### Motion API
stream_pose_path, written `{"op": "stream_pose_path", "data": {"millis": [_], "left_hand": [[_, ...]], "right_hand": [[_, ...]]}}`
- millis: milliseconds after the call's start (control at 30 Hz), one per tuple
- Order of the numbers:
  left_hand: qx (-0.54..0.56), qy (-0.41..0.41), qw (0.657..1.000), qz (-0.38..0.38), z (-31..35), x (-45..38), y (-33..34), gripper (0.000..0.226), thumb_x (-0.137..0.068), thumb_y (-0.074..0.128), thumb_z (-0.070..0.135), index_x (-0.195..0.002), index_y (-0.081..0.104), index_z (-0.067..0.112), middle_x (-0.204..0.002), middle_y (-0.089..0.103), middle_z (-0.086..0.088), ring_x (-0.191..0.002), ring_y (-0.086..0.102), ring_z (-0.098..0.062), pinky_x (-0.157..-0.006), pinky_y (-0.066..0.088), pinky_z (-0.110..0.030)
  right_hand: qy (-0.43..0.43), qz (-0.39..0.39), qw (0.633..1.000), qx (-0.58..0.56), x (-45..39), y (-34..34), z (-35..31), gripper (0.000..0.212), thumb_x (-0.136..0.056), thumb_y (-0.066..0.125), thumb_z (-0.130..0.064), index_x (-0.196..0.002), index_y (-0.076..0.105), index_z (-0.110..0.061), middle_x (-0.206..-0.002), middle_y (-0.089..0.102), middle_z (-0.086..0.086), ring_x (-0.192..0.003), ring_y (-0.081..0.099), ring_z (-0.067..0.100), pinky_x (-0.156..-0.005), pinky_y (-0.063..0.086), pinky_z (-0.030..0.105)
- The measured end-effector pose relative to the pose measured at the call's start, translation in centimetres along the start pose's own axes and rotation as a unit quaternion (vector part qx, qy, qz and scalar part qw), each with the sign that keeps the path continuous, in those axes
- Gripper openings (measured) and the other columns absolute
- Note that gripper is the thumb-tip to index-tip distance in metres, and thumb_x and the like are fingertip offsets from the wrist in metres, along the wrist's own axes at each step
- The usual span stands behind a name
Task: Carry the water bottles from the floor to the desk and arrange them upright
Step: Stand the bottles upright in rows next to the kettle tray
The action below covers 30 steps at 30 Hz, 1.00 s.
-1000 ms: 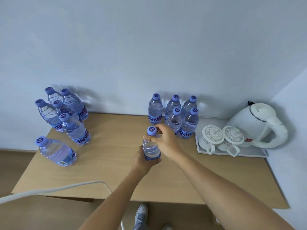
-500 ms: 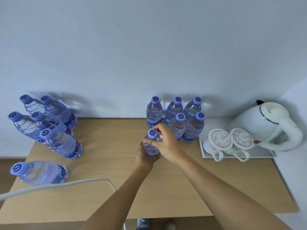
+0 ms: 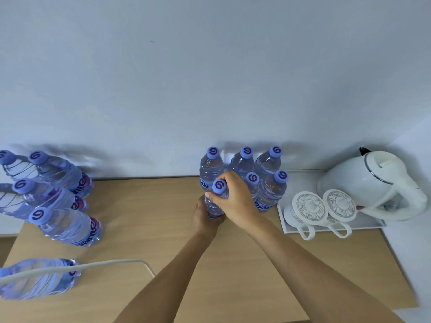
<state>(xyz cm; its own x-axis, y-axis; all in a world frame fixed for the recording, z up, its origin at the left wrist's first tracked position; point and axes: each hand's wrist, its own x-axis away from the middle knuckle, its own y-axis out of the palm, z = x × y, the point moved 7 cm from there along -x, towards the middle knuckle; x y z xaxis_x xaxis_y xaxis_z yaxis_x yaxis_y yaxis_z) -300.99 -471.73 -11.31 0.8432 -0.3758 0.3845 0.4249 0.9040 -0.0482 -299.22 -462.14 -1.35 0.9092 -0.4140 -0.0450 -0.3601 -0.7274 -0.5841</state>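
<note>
I hold one clear water bottle (image 3: pixel 215 201) with a purple cap upright on the wooden desk (image 3: pixel 149 220). My left hand (image 3: pixel 205 217) wraps its lower body and my right hand (image 3: pixel 235 199) grips it near the neck. It stands against a cluster of several upright bottles (image 3: pixel 268 180) by the wall. Another group of several bottles (image 3: pixel 60 220) stands at the desk's left end, blurred. One more bottle (image 3: pixel 39 278) sits at the front left corner.
A white tray (image 3: pixel 370 226) at the right holds a white kettle (image 3: pixel 370 183) and two lidded white mugs (image 3: pixel 307 210). A thin white cable (image 3: pixel 93 265) crosses the front left. The wall runs just behind the desk.
Both hands have carried the bottle away from me, up against the middle cluster of bottles. The view has moved closer to the desk.
</note>
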Motion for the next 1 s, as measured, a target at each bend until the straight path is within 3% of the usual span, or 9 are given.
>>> {"op": "stream_pose_path", "data": {"millis": [167,333,400,467,533,600,767,900,1000], "left_hand": [[-0.063,0.022,0.998,0.008,0.2,-0.6,0.1,0.064,-0.07,0.075,-0.011,-0.126,0.047,0.003,-0.111,0.063,-0.01,-0.087,0.06,-0.012,-0.059,0.046,-0.004],[-0.079,0.022,0.997,0.002,-0.4,-1.0,0.1,0.066,-0.07,0.076,-0.009,-0.127,0.047,0.005,-0.102,0.06,0.002,-0.082,0.058,-0.005,-0.06,0.046,-0.004],[-0.086,0.025,0.996,-0.007,-0.5,-0.9,-0.2,0.068,-0.07,0.074,-0.01,-0.13,0.046,0.007,-0.107,0.061,0.002,-0.091,0.061,-0.01,-0.068,0.048,-0.008],[-0.112,0.033,0.993,-0.033,-0.7,-0.8,-0.5,0.077,-0.07,0.069,-0.012,-0.138,0.041,0.011,-0.123,0.059,-0.004,-0.11,0.06,-0.018,-0.086,0.05,-0.022],[-0.166,0.04,0.984,-0.049,-1.1,-0.9,-1.4,0.082,-0.073,0.058,-0.013,-0.146,0.031,0.012,-0.139,0.051,-0.004,-0.127,0.049,-0.02,-0.102,0.043,-0.028],[-0.196,0.026,0.98,-0.007,-1.4,-1.4,-3.2,0.076,-0.08,0.048,-0.013,-0.149,0.026,0.008,-0.15,0.038,-0.007,-0.136,0.039,-0.021,-0.11,0.035,-0.029],[-0.12,0.007,0.991,0.062,0.8,-4.2,-5.1,0.058,-0.092,0.06,0.009,-0.145,0.036,0.013,-0.143,0.045,-0.005,-0.125,0.05,-0.023,-0.096,0.044,-0.031],[-0.066,-0.025,0.998,-0.004,2.7,-6.7,-3.5,0.063,-0.09,0.063,0.006,-0.145,0.036,0.021,-0.133,0.049,-0.001,-0.113,0.057,-0.02,-0.089,0.051,-0.034],[-0.087,-0.018,0.995,-0.037,3.2,-7.7,-2.9,0.059,-0.089,0.062,0.002,-0.139,0.04,0.023,-0.124,0.055,-0.001,-0.099,0.06,-0.016,-0.074,0.052,-0.027]], "right_hand": [[0.012,0.015,1.0,0.009,-0.6,-0.1,0.6,0.029,-0.077,0.078,-0.018,-0.088,0.053,-0.01,-0.09,0.055,0.0,-0.082,0.053,0.013,-0.071,0.039,0.013],[0.019,0.014,1.0,0.02,-0.7,0.1,0.6,0.027,-0.078,0.075,-0.017,-0.088,0.051,-0.013,-0.09,0.055,-0.001,-0.081,0.053,0.012,-0.07,0.041,0.017],[0.021,0.009,1.0,0.018,-0.6,0.1,0.5,0.027,-0.079,0.075,-0.018,-0.09,0.051,-0.012,-0.091,0.056,0.0,-0.082,0.054,0.013,-0.072,0.043,0.022],[0.023,-0.001,1.0,0.011,-0.5,-0.1,0.2,0.031,-0.08,0.076,-0.024,-0.095,0.052,-0.012,-0.096,0.056,-0.001,-0.087,0.054,0.011,-0.075,0.043,0.021],[0.031,-0.004,0.999,-0.015,-0.4,-0.5,0.0,0.036,-0.083,0.073,-0.037,-0.103,0.055,-0.014,-0.104,0.057,-0.005,-0.095,0.053,0.008,-0.08,0.042,0.017],[0.032,0.012,0.998,-0.044,-0.6,-1.4,-0.5,0.034,-0.088,0.066,-0.041,-0.107,0.057,-0.015,-0.109,0.059,-0.006,-0.102,0.054,0.006,-0.085,0.041,0.015],[0.023,0.082,0.989,-0.123,-2.0,-4.6,-1.8,0.02,-0.094,0.061,-0.026,-0.104,0.061,-0.009,-0.104,0.065,-0.001,-0.103,0.062,0.013,-0.095,0.05,0.03],[0.037,0.138,0.984,-0.107,-3.4,-8.0,-0.9,0.016,-0.092,0.062,-0.014,-0.108,0.061,-0.009,-0.111,0.064,0.004,-0.106,0.061,0.016,-0.095,0.049,0.028],[0.081,0.129,0.987,-0.041,-4.1,-9.7,1.1,0.025,-0.092,0.062,-0.014,-0.116,0.061,-0.01,-0.119,0.063,0.001,-0.109,0.058,0.015,-0.091,0.045,0.024]]}}
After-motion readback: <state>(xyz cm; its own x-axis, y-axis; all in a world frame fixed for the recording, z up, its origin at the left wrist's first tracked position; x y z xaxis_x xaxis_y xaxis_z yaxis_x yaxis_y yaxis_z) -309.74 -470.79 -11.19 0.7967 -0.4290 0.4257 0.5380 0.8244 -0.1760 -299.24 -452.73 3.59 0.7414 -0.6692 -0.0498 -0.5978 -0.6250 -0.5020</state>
